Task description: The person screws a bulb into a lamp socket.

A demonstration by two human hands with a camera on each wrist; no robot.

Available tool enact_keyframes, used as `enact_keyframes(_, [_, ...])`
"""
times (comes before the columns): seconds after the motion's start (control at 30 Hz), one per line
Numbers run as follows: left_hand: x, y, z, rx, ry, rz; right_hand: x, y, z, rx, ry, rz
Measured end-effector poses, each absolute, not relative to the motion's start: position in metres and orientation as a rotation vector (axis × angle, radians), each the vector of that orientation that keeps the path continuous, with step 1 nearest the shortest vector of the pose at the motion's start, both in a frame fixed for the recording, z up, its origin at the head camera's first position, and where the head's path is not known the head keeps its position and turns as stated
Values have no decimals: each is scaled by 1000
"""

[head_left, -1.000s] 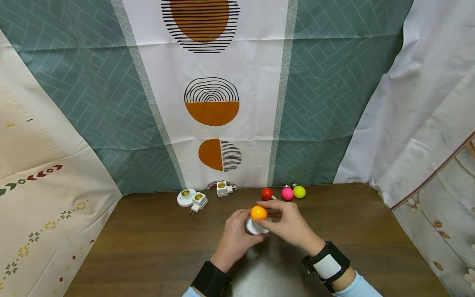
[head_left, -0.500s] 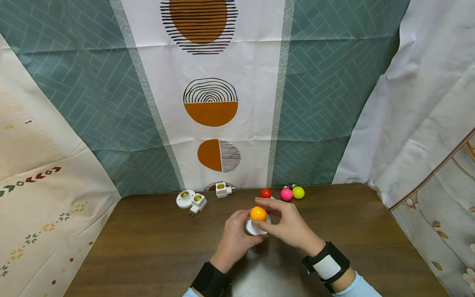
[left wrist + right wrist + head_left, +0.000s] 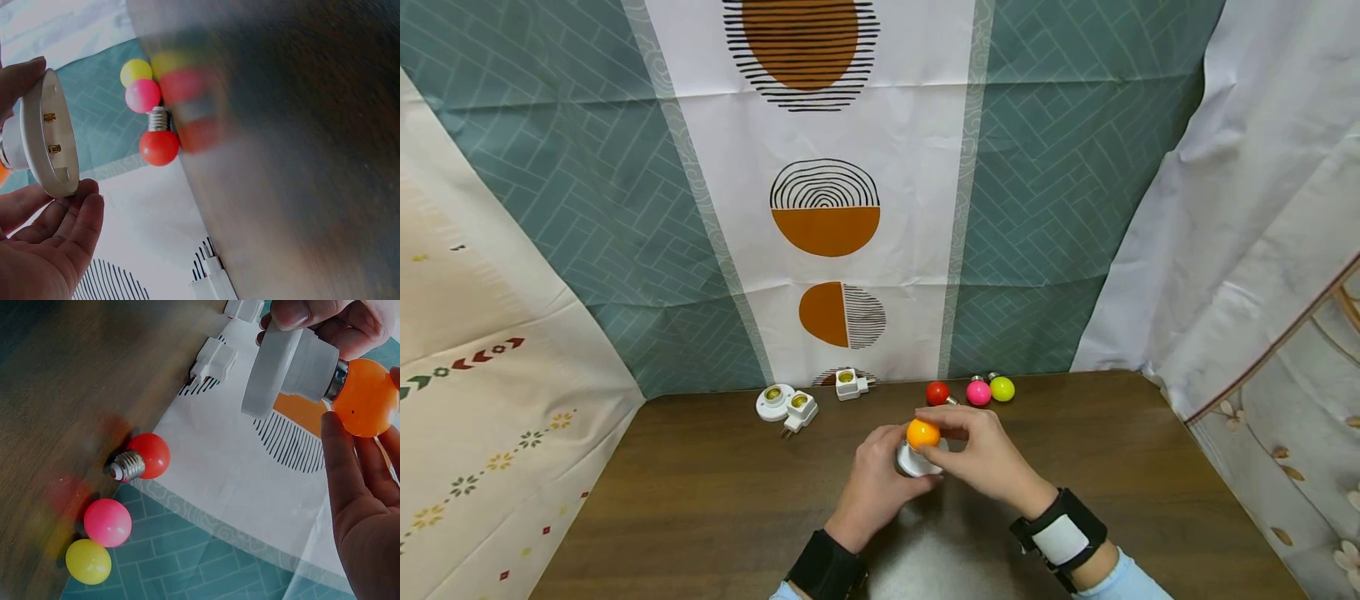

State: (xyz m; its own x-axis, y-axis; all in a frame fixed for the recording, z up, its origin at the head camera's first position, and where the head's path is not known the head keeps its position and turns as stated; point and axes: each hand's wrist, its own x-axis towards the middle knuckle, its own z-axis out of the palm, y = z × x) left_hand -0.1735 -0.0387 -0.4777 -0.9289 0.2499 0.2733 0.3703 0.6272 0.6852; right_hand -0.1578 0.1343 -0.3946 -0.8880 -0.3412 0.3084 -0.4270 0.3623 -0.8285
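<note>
My left hand (image 3: pixel 871 479) grips a round white lamp socket (image 3: pixel 917 461) by its rim, above the table. Two brass screws show in the socket's hollow underside (image 3: pixel 62 134) in the left wrist view. With thumb and fingers, my right hand (image 3: pixel 988 454) holds an orange bulb (image 3: pixel 922 432) at the socket's mouth. In the right wrist view the orange bulb (image 3: pixel 367 400) is in line with the socket (image 3: pixel 306 365), its metal base partly inside and a silver band still showing between them.
Red (image 3: pixel 937 392), pink (image 3: pixel 979 392) and yellow-green (image 3: pixel 1002 388) bulbs lie at the brown table's (image 3: pixel 715 500) back edge. Further left are a round socket (image 3: pixel 773 402), a plug-in socket (image 3: pixel 801 408) touching or close to it, and another plug-in socket (image 3: pixel 852 383). A patterned cloth (image 3: pixel 917 208) hangs behind.
My right fingers lift a little off the orange bulb half a second ago, then come back down around it. The left hand and socket stay nearly in place.
</note>
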Motion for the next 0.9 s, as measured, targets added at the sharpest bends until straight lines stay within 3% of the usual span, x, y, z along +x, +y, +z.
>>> enact_keyframes(0.5, [-173,-41,-477,-507,-2718,-1194,-157,131,-396,632,-2430,1555])
enact_keyframes(0.9, [-173,-41,-476,-514,-2684,-1196,-174,141,-424,636,-2446,1567])
